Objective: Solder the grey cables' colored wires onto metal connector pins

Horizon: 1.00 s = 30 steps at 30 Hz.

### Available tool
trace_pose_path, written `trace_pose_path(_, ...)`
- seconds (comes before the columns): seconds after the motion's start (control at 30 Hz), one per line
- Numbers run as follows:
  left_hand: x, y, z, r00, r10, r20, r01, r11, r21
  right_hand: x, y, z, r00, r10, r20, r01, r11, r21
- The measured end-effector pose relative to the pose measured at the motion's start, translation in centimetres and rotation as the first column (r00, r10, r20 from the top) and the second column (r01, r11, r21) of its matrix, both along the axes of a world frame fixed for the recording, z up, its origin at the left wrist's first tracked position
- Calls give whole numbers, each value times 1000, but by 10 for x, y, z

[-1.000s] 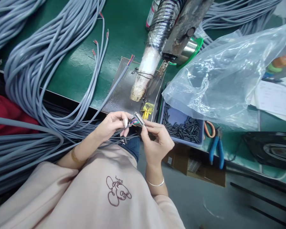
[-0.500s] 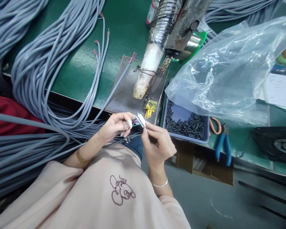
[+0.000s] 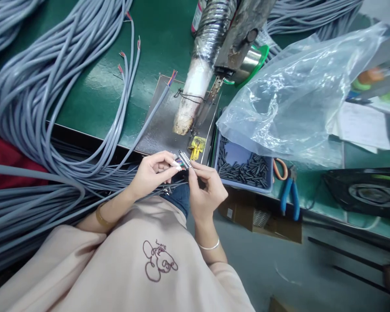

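Note:
A small multi-pin connector (image 3: 184,159) with a metal edge is held between my two hands, just in front of the bench edge. My right hand (image 3: 205,184) pinches its right end between thumb and fingers. On the other side my left hand (image 3: 156,171) is closed on the thin coloured wires (image 3: 181,164) that run into the connector's pins. The fingertips partly cover those wires. Below my left hand, further metal connectors (image 3: 167,190) hang among the grey cables (image 3: 107,175). A yellow clip-like piece (image 3: 197,147) lies on the metal plate (image 3: 152,134) just beyond my hands.
Beyond my hands, a white wrapped tube (image 3: 190,95) and a metal arm overhang the plate. To the right are a bin (image 3: 269,184) of short black sleeves, a plastic bag (image 3: 289,95) and blue-handled cutters (image 3: 290,197). Grey cable bundles (image 3: 52,65) cover the left.
The connector has been turned in my fingers and now shows its pin rows differently. My left fingers have moved closer along the wires. The whole view has shifted slightly, so things appear further left.

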<state>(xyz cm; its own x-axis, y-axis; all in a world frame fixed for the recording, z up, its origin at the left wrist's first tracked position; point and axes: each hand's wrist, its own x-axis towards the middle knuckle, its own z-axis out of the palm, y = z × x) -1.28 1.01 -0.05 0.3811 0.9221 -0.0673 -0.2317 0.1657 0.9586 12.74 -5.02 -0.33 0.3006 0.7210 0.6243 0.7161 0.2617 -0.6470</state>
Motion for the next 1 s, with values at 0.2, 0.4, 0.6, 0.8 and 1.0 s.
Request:
trace_pose_path(0.2, 10, 2, 3, 955, 208, -213, -159, 961, 227, 1, 8, 4, 998, 48, 51, -46, 998, -34)
trace_pose_path(0.4, 15, 6, 8, 917, 289, -276, -169, 907, 386, 4, 16, 10, 994, 52, 94, -52, 999, -7)
trace_pose_path(0.6, 16, 10, 9, 903, 340, -261, -158, 831, 533, 6, 20, 12, 995, 51, 90, -51, 999, -3)
trace_pose_path(0.8, 16, 16, 6, 919, 310, -242, -147, 841, 521, 6, 24, 14, 995, 53, 90, -54, 999, 6)
trace_pose_path(1.0, 17, 17, 8, 917, 319, -239, -151, 833, 532, 7, 26, 16, 995, 49, 83, -49, 999, 1)
